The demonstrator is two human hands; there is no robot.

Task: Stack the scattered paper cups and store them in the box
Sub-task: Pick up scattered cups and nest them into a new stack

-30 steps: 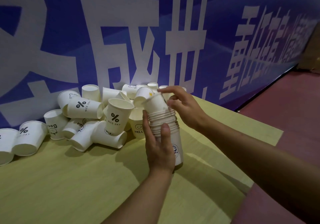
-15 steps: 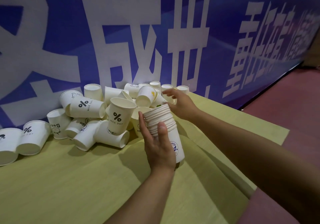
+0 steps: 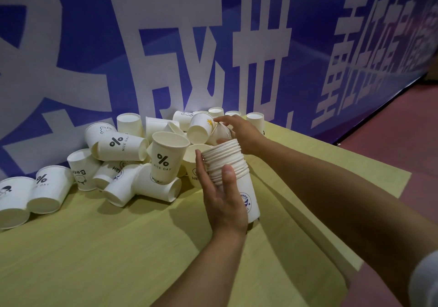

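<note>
With the nested cup stack gripped by the left hand, the pile could be toppled as a crumpled cup is pinched by the right hand.

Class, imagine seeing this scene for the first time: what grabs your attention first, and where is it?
The tall stack of nested cups, gripped by the left hand at centre, stands out first. Behind it, a jumbled pile of loose paper cups sprawls against the blue banner, where the right hand reaches for one.
</note>
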